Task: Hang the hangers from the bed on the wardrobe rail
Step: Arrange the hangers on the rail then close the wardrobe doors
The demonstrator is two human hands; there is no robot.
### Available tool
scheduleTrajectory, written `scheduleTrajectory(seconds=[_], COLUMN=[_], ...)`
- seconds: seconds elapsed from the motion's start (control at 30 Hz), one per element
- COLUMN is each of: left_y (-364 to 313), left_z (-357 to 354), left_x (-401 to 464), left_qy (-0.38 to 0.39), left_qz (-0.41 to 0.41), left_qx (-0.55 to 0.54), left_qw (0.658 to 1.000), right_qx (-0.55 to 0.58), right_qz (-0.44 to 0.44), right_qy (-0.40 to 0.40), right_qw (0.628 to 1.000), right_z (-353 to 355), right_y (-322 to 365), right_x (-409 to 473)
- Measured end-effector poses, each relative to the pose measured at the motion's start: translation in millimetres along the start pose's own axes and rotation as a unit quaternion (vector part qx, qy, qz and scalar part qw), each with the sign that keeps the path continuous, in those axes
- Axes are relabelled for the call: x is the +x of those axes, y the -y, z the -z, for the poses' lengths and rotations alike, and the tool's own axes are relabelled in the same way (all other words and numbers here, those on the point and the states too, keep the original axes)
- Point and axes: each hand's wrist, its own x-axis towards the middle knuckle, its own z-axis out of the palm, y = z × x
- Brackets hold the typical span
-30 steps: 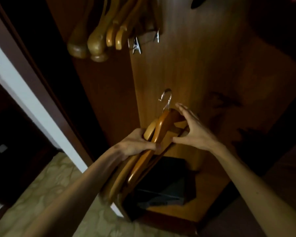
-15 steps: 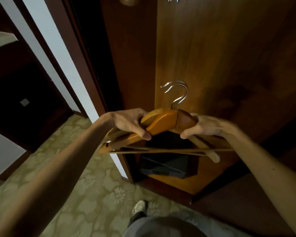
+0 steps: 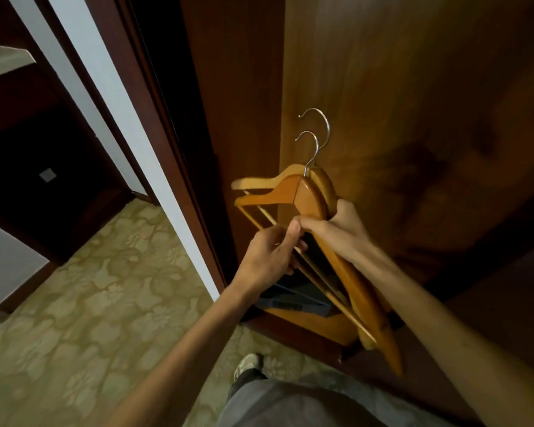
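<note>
**A:** Where do your hands stand, and where are the hangers?

**B:** Your right hand (image 3: 341,232) is wrapped round the necks of two wooden hangers (image 3: 309,198), held in front of the open wardrobe (image 3: 413,87). Your left hand (image 3: 270,257) is curled on the thin crossbars just below, thumb tip touching the right hand's fingers. Both metal hooks (image 3: 316,140) point up, one close behind the other, touching nothing.

**A:** How much room do you have around them?

**B:** Open air above the hooks, with the wardrobe's wooden panel behind. To the left, the hangers' shoulder ends reach across the dark door edge (image 3: 167,118); you cannot tell whether they touch it. The right shoulders slope down along your forearm towards the wardrobe floor.

**A:** And underfoot?

**B:** You stand on a pale patterned carpet (image 3: 90,303), one shoe (image 3: 247,363) near the wardrobe's base. A white strip of wall (image 3: 111,97) runs beside the door edge, and dark furniture sits far left.

**A:** Anything you can't make out?

**B:** A dark boxy thing (image 3: 293,298) on the wardrobe floor is half hidden behind your left wrist and the hangers. The top of the wardrobe is cut off by the frame.
</note>
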Motion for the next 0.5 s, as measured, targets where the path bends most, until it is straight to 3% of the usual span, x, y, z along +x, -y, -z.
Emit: scheduleTrajectory(seconds=[0.07, 0.23, 0.5], left_y=[-10, -25, -65], left_z=[-2, -6, -3], left_x=[0, 1, 9], left_qy=[0.002, 0.059, 0.106], left_qz=[0.041, 0.109, 0.090], left_qx=[-0.078, -0.126, -0.196], left_qw=[0.996, 0.984, 0.971], right_qx=[0.018, 0.072, 0.225], right_qz=[-0.004, 0.031, 0.036], right_qy=[0.002, 0.007, 0.047], right_qw=[1.000, 0.997, 0.972], right_z=[-2, -5, 44], right_y=[-5, -5, 20], right_x=[-8, -36, -56])
